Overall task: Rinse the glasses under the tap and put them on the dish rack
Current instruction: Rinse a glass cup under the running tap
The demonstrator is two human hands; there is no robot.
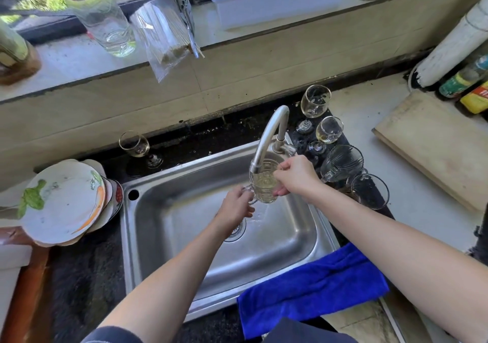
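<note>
Bare forearms reached from the bottom edge toward the glass mug [264, 184], which was held upright over the sink [184, 237], its mouth right under the spout of the tap [266, 136]. The left hand [236, 208] was closed around the mug's handle, and the right hand [294, 175] pinched its rim and far side with curled fingers. Water filled most of the mug and spilled down toward the drain.

By my reading the task was in its early or middle part: this mug was mid-rinse, and four glasses waited on the dark table just right of the tap, two stemmed ones [315, 101] behind and two wider tumblers [342, 161] in front. One stemmed glass [134, 144] stood apart on the left behind the sink; whether it had been rinsed I could not tell. No dish rack was plainly visible, only stacked plates [63, 202] at the left.

The mug was clear and thick-walled with a ribbed, dimpled pattern. Brushed steel made up the sink, and the curved tap was smooth metal. A soft blue cloth [311, 290] lay draped over the sink's near right corner.
</note>
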